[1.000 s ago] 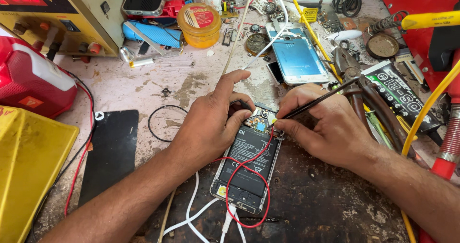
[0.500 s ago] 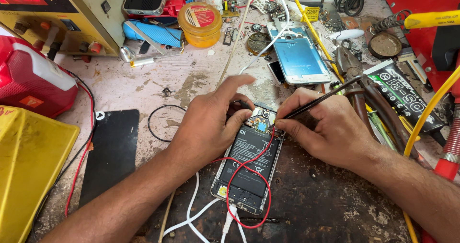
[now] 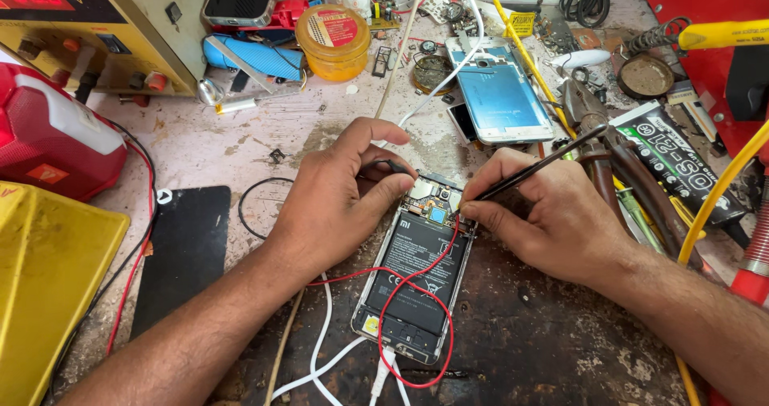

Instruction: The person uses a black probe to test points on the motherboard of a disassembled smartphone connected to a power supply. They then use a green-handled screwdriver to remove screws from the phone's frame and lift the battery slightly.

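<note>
Little has moved over the last second. The left hand [image 3: 336, 206] has curled a touch tighter, its forefinger and thumb now closed on a small dark piece at the top left corner of the opened phone [image 3: 416, 278], and the right hand [image 3: 553, 222] has kept its place with the thin black tool [image 3: 537, 164] at much the same slant. The phone itself has not shifted on the bench [image 3: 200, 146]. That steadiness reads as fine, careful work going on at the upper end of the phone, with nothing lifted out or set aside between these views.

The left hand comes in from the lower left, wrist low over the bench, fingers arched and pinched on that small dark piece; what the piece is, I cannot tell. The right hand comes in from the lower right, its heel resting beside the phone, holding the tool like a pen between thumb and forefinger. The tip meets the top right corner of the phone, near the small blue part on the board.

The phone lies face down in the middle of the bench, back cover off, battery showing. A red wire [image 3: 416, 326] loops over it and a white cable [image 3: 320, 350] runs in at its lower end. A second phone [image 3: 501, 98] with a pale blue back lies well apart behind the hands, near an orange jar [image 3: 332, 42].
</note>
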